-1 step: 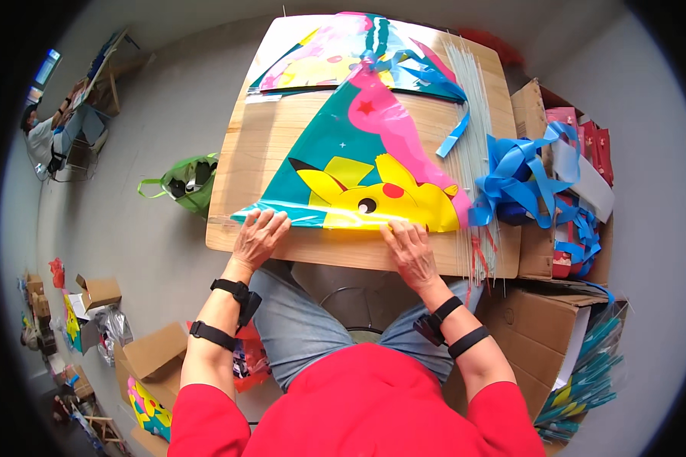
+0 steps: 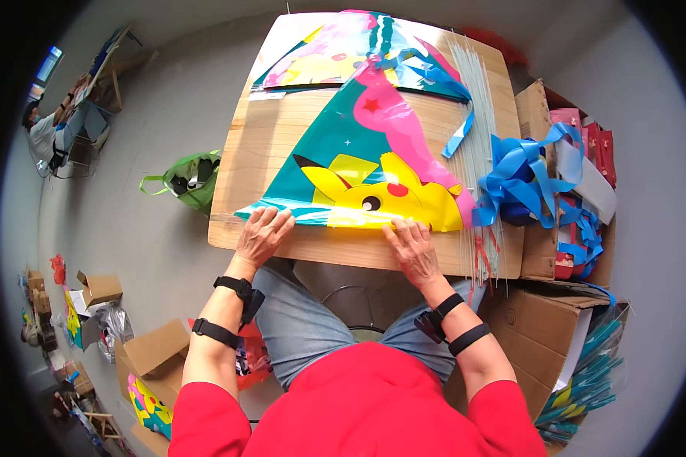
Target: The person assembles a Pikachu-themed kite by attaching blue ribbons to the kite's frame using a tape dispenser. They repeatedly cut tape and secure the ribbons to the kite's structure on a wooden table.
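A folded, triangular plastic kite point(image 2: 335, 183) lies on the wooden table, teal and pink with a yellow cartoon figure. Its long edge faces me and its tip points away. At the left end of that edge, my left hand point(image 2: 264, 234) is closed on the film, fingers bent over it. My right hand point(image 2: 412, 247) grips the same edge right of the middle in a similar way. Both thumbs are mostly hidden. Beyond the kite's tip lies a stack of similar printed kites point(image 2: 320, 57), with blue ribbon point(image 2: 427, 70) across it.
Thin white rods point(image 2: 476, 114) run along the right side of the table point(image 2: 244, 167). A tangle of blue ribbon point(image 2: 522, 179) hangs over a cardboard box point(image 2: 537, 251) there. Left stands a green bag point(image 2: 198, 199); lower right, a carton point(image 2: 522, 327). Another person point(image 2: 49, 137) sits far left.
The whole view has shifted very slightly. Both hands stay on the kite's near edge, and the kite lies as before.
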The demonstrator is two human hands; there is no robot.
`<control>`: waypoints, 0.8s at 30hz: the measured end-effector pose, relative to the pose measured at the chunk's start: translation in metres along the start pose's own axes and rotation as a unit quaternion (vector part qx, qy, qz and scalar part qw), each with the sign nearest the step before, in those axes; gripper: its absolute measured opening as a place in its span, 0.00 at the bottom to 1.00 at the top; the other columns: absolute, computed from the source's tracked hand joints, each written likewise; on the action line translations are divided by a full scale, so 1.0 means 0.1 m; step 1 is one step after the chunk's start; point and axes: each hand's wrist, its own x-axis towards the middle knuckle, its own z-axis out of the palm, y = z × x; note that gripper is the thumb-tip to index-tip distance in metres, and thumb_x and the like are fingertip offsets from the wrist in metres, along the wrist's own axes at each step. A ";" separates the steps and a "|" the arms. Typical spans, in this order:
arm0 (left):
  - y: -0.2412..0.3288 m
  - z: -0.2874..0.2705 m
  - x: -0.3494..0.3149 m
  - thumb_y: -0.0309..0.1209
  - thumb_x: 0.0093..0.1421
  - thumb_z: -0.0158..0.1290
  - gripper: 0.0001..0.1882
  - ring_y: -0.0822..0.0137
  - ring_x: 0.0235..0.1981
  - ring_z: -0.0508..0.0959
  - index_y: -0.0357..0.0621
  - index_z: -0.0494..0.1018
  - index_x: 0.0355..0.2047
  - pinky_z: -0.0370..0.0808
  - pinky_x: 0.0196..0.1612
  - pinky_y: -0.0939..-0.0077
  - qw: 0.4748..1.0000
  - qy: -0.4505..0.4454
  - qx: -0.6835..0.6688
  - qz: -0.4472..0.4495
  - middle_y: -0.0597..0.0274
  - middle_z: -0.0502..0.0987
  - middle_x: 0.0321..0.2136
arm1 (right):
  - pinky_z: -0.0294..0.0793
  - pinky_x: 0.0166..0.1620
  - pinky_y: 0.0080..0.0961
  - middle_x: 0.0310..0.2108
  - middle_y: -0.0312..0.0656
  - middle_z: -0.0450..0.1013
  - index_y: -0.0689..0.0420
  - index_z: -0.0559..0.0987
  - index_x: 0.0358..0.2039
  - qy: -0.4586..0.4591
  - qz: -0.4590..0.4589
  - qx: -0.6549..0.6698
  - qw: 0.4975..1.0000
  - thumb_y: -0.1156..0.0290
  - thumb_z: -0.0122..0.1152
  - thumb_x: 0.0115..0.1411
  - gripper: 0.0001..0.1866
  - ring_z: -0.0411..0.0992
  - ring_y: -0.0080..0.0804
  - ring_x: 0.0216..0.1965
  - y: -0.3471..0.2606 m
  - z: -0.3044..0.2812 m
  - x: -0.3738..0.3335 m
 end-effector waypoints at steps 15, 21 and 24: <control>0.65 0.06 -0.33 0.35 0.59 0.55 0.34 0.57 0.69 0.54 0.46 0.60 0.65 0.49 0.70 0.54 0.964 -0.035 -0.139 -0.225 0.61 0.57 0.68 | 0.65 0.57 0.44 0.43 0.45 0.69 0.57 0.77 0.49 0.012 0.036 0.015 0.999 0.73 0.58 0.52 0.21 0.69 0.41 0.47 -0.24 0.16 0.04; 0.65 0.12 -0.45 0.42 0.61 0.53 0.39 0.58 0.72 0.45 0.45 0.52 0.68 0.37 0.70 0.43 0.937 -0.050 -0.133 -0.319 0.61 0.49 0.71 | 0.68 0.53 0.40 0.43 0.45 0.69 0.57 0.78 0.48 0.013 0.040 0.045 0.998 0.74 0.59 0.52 0.21 0.70 0.42 0.46 -0.26 0.15 0.08; 0.61 0.18 -0.50 0.46 0.62 0.51 0.41 0.60 0.73 0.43 0.44 0.48 0.70 0.33 0.70 0.41 0.934 -0.080 -0.111 -0.331 0.59 0.45 0.72 | 0.69 0.52 0.38 0.43 0.45 0.69 0.58 0.78 0.48 0.025 0.053 0.071 0.996 0.75 0.60 0.52 0.20 0.70 0.43 0.44 -0.20 0.17 0.01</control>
